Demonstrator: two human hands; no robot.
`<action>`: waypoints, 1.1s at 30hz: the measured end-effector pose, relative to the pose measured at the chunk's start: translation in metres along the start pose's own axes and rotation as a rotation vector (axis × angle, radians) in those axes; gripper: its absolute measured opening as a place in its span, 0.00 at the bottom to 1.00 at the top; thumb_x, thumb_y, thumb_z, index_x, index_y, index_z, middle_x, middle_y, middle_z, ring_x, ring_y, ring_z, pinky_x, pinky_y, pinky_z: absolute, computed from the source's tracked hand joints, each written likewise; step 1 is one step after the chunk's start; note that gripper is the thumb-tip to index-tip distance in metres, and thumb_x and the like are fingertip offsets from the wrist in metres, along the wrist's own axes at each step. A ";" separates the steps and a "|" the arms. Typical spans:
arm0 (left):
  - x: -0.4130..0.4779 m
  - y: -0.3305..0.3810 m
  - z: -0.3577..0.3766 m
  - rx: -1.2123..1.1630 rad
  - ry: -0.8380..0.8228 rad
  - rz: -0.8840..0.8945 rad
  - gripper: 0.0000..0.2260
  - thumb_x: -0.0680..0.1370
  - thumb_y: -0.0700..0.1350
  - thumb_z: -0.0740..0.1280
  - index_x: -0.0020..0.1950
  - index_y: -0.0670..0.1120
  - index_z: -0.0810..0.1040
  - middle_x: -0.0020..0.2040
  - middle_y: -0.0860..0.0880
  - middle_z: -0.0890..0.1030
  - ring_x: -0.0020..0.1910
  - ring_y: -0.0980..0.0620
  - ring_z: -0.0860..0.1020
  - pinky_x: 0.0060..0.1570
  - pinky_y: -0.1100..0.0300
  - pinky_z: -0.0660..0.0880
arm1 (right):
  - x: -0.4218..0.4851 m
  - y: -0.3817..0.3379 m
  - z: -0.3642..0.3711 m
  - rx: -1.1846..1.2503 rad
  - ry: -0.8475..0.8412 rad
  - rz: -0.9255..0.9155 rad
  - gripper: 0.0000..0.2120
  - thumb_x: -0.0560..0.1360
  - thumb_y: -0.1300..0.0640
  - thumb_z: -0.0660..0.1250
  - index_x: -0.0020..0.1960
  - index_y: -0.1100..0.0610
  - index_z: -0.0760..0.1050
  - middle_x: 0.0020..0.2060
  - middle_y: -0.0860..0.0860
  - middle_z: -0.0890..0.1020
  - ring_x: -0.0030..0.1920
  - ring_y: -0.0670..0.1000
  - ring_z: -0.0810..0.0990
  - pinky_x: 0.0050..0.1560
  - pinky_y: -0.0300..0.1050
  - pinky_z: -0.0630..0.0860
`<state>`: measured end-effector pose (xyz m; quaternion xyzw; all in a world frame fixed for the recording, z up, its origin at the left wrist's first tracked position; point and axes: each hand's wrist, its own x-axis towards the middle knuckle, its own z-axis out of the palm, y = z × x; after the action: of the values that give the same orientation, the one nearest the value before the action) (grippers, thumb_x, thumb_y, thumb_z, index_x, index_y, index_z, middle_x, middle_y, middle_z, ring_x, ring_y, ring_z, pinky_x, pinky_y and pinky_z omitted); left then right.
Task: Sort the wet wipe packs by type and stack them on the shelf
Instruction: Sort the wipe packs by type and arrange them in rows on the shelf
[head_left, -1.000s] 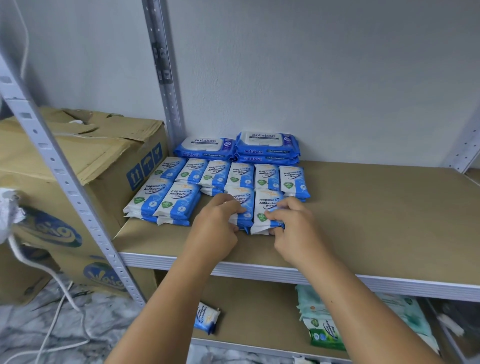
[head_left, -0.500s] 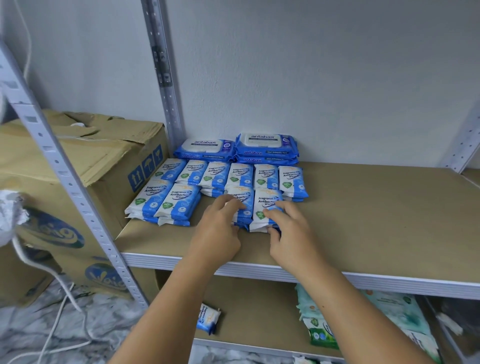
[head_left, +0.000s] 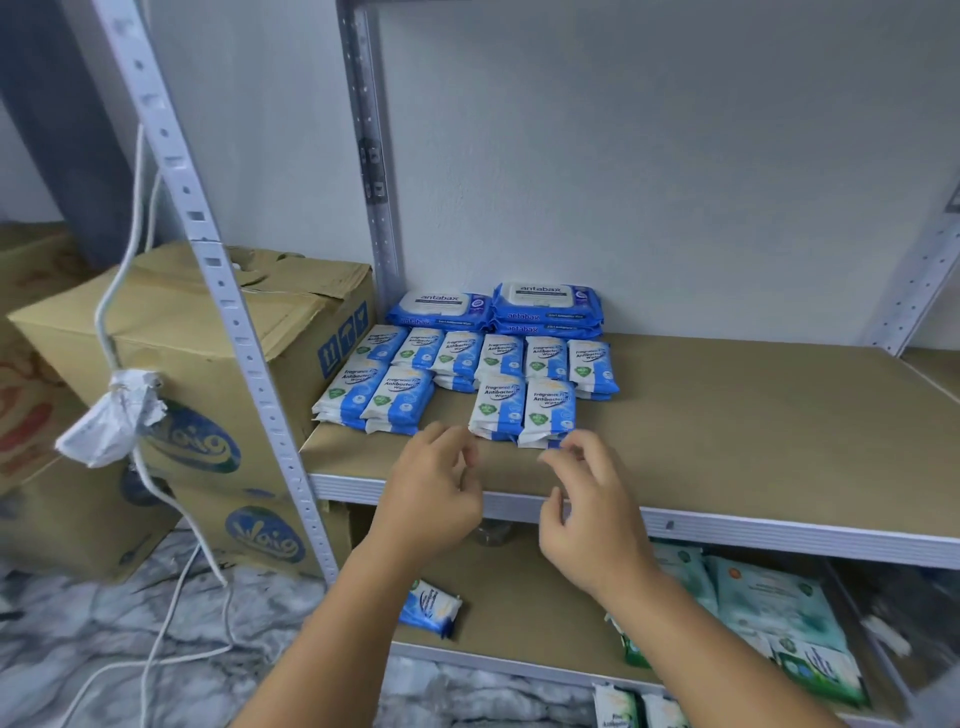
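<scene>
**Operator:** Where are the small wipe packs (head_left: 501, 358)?

**Inspector:** On the left part of the shelf board (head_left: 753, 426). Six positions form a rear row. A left pair (head_left: 374, 397) sits ahead of that row. A front pair (head_left: 522, 410) lies side by side, touching, nearest the board's front edge.

**Operator:** Orientation?

**Inspector:** All lie flat, printed face up. The long axis runs front to back, and the head of the print points at the rear wall. The leftmost packs angle slightly rightward at their far end.

**Operator:** And the antabax packs (head_left: 545, 306)?

**Inspector:** Against the wall, behind the rear row, lid up, with the long axis parallel to the wall. There are two stacks side by side, and the right one stands higher.

**Operator:** Hand condition?

**Inspector:** The left hand (head_left: 431, 499) has its fingers loosely curled and holds nothing. It is above the board's front edge, just short of the front pair. The right hand (head_left: 587, 514) has the same loose curl and holds nothing. Its fingertips are beside the near end of the right-hand pack, but I cannot tell if they touch it.

**Operator:** Other items?

**Inspector:** On the lower shelf (head_left: 519, 613) there is one loose pack (head_left: 430, 608) and green packs (head_left: 769, 608). A cardboard box (head_left: 208, 353) stands left of the frame.
</scene>
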<state>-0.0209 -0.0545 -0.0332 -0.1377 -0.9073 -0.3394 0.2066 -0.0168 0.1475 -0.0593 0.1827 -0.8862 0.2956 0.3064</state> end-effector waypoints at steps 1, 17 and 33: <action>-0.004 0.000 -0.004 -0.029 -0.033 0.000 0.09 0.70 0.38 0.67 0.43 0.52 0.72 0.40 0.54 0.73 0.40 0.55 0.72 0.37 0.60 0.69 | -0.006 -0.006 0.000 0.012 -0.006 -0.044 0.15 0.67 0.66 0.63 0.52 0.58 0.79 0.51 0.53 0.74 0.48 0.55 0.76 0.47 0.51 0.76; -0.070 -0.151 0.072 0.190 -0.697 -0.387 0.13 0.73 0.38 0.62 0.41 0.55 0.81 0.43 0.56 0.83 0.45 0.54 0.79 0.46 0.59 0.79 | -0.083 0.056 0.081 -0.066 -0.691 0.331 0.10 0.72 0.61 0.61 0.45 0.53 0.81 0.42 0.46 0.76 0.40 0.50 0.75 0.38 0.41 0.71; -0.078 -0.280 0.198 0.313 -0.752 -0.532 0.25 0.68 0.47 0.64 0.65 0.59 0.78 0.62 0.50 0.79 0.57 0.44 0.78 0.55 0.55 0.77 | -0.127 0.157 0.242 -0.117 -0.687 0.593 0.20 0.72 0.64 0.67 0.64 0.59 0.79 0.61 0.58 0.79 0.59 0.61 0.78 0.54 0.43 0.68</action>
<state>-0.1176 -0.1350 -0.3614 0.0187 -0.9629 -0.1667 -0.2115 -0.1070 0.1309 -0.3611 -0.0089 -0.9656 0.2424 -0.0932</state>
